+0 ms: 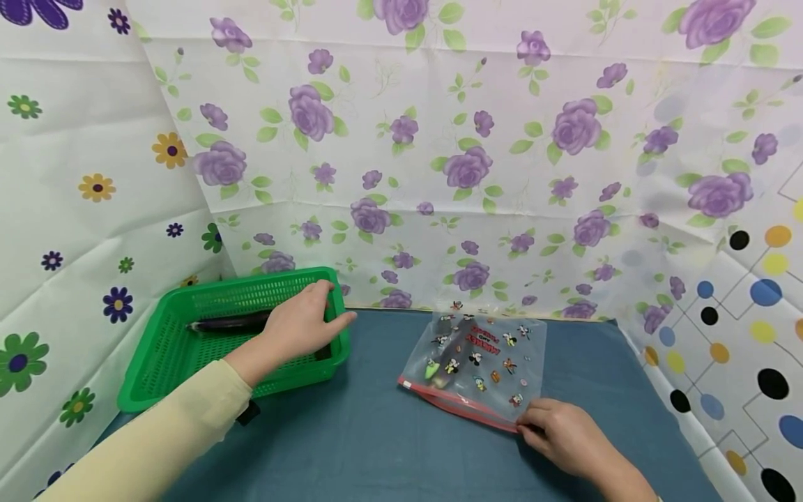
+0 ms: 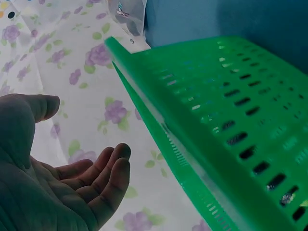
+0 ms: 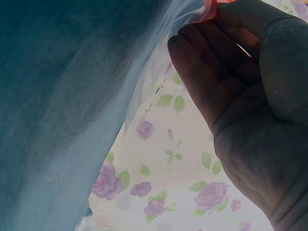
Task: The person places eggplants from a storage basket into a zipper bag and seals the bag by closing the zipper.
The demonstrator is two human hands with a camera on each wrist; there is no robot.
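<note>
My left hand (image 1: 300, 322) is over the right end of a green plastic basket (image 1: 139, 376), fingers loosely bent and holding nothing. In the left wrist view its palm and fingers appear beside the basket's rim (image 2: 159, 120). A dark purple eggplant (image 1: 235, 321) lies in the basket, partly hidden by the hand. My right hand (image 1: 564, 436) pinches the near right corner of a clear zip bag (image 1: 521, 348) with a red zip edge and cartoon prints. Inside the bag, a dark elongated shape with a green tip (image 1: 431, 369) shows through. The right wrist view shows the fingertips at the bag's red edge (image 3: 210, 8).
A blue-grey cloth (image 1: 351, 432) covers the table. Behind it hangs a white sheet with purple flowers (image 1: 467, 167). A flower-patterned sheet (image 1: 63, 230) stands at the left, and a dotted one (image 1: 746, 341) at the right. Something dark (image 1: 323, 352) shows at the basket's right end.
</note>
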